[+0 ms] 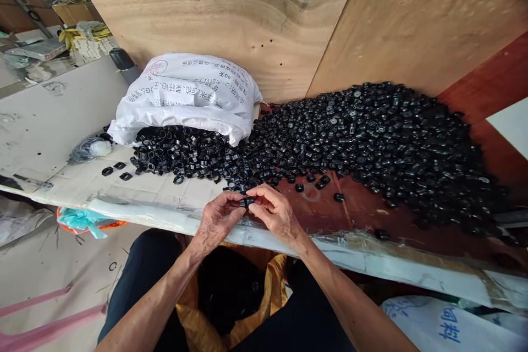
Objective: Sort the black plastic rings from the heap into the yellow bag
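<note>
Just above the front edge of the bench, my left hand [218, 218] and my right hand [277, 213] meet fingertip to fingertip. Between them is a small black plastic part [246, 202], pinched from both sides. Whether it is one piece or two pressed together cannot be made out. Behind my hands lies a heap of black plastic rings [181, 157], spilling from under a white woven sack [185, 96]. A much larger pile of black plastic caps [371, 137] spreads to the right, with a few loose ones [324, 181] near my right hand.
Plywood boards [231, 16] stand along the back of the bench. A clear bag [88, 149] and a dark bottle [124, 65] are at the left. Below the edge, between my knees, an orange-yellow sack [193, 319] hangs open. A white sack [449, 324] lies at lower right.
</note>
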A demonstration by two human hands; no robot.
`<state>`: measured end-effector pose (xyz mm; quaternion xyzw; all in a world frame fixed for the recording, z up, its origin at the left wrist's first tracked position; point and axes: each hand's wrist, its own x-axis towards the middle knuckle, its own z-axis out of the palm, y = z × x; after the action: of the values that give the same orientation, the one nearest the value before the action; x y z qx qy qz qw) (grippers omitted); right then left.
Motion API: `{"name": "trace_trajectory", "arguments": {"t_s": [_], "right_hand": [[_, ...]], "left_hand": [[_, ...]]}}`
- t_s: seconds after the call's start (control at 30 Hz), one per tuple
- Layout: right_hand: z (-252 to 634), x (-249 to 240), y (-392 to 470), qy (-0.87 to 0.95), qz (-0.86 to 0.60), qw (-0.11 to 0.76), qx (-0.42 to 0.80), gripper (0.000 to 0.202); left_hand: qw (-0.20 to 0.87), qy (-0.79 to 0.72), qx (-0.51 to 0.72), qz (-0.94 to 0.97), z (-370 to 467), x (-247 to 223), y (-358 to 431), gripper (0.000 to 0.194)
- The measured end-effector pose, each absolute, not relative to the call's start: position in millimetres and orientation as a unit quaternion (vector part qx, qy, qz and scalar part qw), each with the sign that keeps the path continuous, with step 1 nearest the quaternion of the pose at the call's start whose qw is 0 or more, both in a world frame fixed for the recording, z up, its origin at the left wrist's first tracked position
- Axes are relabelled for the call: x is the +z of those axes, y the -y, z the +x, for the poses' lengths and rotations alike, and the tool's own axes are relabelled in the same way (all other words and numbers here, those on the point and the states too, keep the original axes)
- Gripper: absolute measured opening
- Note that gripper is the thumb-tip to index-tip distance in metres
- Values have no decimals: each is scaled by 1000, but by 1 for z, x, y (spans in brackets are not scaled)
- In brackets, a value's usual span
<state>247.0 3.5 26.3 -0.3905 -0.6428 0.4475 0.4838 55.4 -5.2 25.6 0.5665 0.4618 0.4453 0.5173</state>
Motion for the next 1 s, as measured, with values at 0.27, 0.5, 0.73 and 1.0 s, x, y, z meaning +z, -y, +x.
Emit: {"name": "trace_trajectory", "arguments": {"t_s": [0.27, 0.5, 0.73, 1.0], "right_hand": [[249, 28, -3, 616, -408, 485, 467, 16], [251, 30, -3, 626, -407, 495, 443, 14], [250, 25, -5, 598, -406, 531, 442, 7], [246, 20, -5, 623, -411, 526, 408, 10]], "left_hand": [[509, -461, 458, 565, 56, 25, 6, 27], [513, -459, 453, 566, 56, 32, 9, 27], [517, -457, 467, 553, 57, 30, 9, 24], [511, -454, 481, 549, 55, 24, 9, 27]]}}
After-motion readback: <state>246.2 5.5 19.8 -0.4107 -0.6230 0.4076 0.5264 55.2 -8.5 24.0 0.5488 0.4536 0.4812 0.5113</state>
